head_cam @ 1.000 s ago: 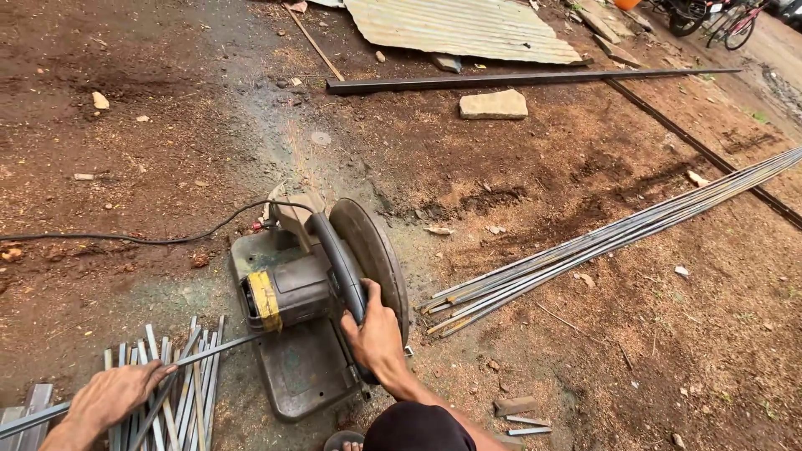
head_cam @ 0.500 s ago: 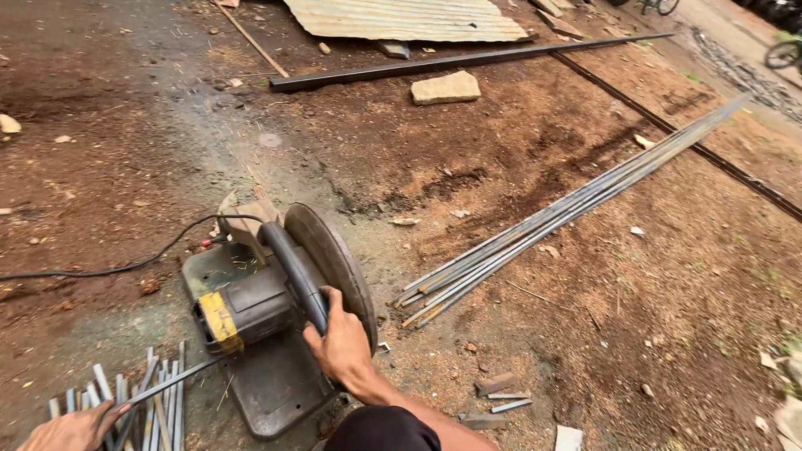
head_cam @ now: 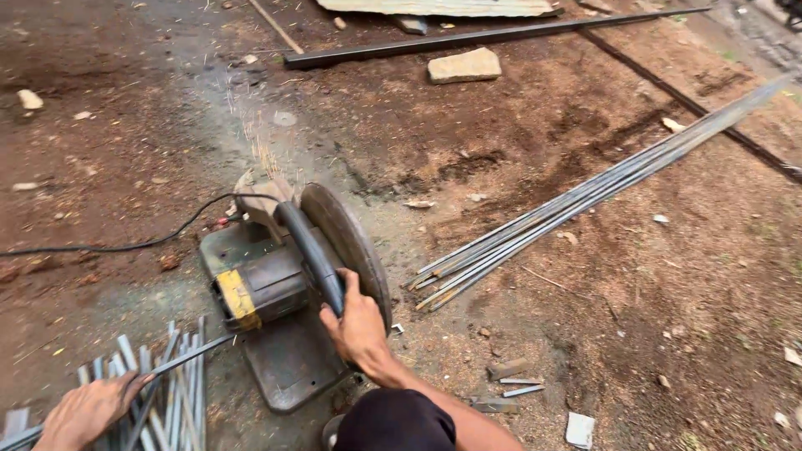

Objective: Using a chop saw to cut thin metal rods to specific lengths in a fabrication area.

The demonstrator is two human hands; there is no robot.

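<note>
The right hand [head_cam: 357, 327] has its fingers clamped on the chop saw's [head_cam: 288, 280] handle. The left hand [head_cam: 88, 409] presses a steel rod [head_cam: 188, 355], fingers closed on it, above cut rods [head_cam: 167, 392] on the dirt ground [head_cam: 585, 334].

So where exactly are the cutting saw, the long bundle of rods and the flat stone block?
cutting saw [head_cam: 251, 288], head view, on its yellow-and-grey motor housing.
long bundle of rods [head_cam: 568, 209], head view, about midway along the bundle on the ground.
flat stone block [head_cam: 464, 64], head view, on its top face.
</note>
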